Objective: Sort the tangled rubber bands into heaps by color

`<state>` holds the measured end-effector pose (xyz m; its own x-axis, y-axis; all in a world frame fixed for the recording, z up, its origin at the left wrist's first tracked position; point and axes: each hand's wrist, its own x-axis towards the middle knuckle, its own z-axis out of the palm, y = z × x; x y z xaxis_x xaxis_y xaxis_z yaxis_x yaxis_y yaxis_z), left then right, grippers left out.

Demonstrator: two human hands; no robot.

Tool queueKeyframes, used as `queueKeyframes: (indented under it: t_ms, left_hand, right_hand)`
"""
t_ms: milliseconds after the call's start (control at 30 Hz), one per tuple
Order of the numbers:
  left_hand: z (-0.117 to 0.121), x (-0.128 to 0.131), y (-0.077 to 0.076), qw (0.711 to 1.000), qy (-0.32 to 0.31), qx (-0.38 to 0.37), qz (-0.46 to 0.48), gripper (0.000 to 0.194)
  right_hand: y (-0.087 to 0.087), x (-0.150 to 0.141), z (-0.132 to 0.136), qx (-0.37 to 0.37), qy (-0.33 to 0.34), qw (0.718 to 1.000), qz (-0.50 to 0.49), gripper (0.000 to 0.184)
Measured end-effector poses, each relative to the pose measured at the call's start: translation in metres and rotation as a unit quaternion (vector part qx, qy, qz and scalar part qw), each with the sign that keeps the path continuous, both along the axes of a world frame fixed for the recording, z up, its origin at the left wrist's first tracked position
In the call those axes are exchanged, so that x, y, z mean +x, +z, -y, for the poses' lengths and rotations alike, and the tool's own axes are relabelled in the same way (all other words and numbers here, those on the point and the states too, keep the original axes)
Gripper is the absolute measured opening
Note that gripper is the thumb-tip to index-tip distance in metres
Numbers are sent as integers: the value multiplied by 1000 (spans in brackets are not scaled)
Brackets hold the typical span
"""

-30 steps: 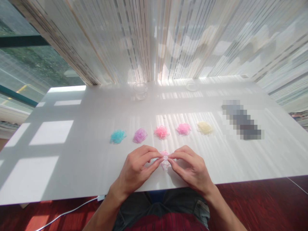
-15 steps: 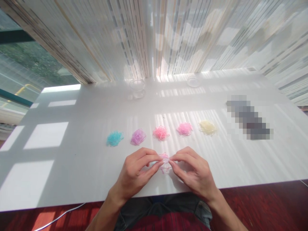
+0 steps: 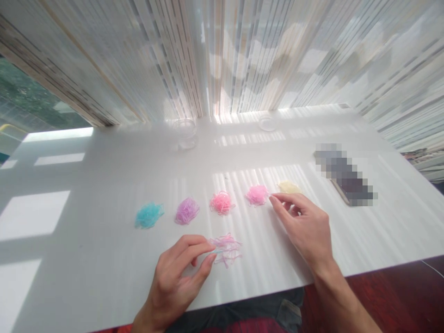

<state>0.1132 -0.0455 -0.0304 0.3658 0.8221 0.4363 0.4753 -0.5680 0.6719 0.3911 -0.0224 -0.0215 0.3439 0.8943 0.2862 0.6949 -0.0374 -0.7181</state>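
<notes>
Right hand (image 3: 305, 226) has swung from the mixed strands (image 3: 229, 249) to the edge of the pink pile (image 3: 257, 195), its pinch too small to read. On that pile's near side, by those strands, the left hand (image 3: 180, 268) fingertip-pinches a pale blue strand (image 3: 218, 251), likely because it is thin

The table (image 3: 104, 240) is white, the curtain (image 3: 243, 55) striped, and the five piles (image 3: 222, 203) teal, purple, coral, pink and pale yellow.

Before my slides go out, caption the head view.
Left hand pinching a bluish strand, right hand beside a pink pile.
</notes>
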Motion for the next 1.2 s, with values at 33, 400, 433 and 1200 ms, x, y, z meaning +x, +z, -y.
queueKeyframes:
  t_ms: [33, 400, 433, 1200]
  left_hand:
    - [-1, 0, 0, 1000, -1, 0, -3, 11]
    - [-2, 3, 2, 1000, 13, -8, -12, 10]
    - [-2, 4, 3, 1000, 21, -2, -15, 12]
    - [-24, -38, 18, 986, 152, 47, -56, 15]
  right_hand:
    - [-1, -1, 0, -2, -1, 1000, -1, 17]
    - [5, -19, 12, 33, 103, 994, -7, 7]
    - [7, -26, 14, 35, 132, 990, -14, 7]
    - [3, -74, 17, 52, 289, 956, -25, 8]
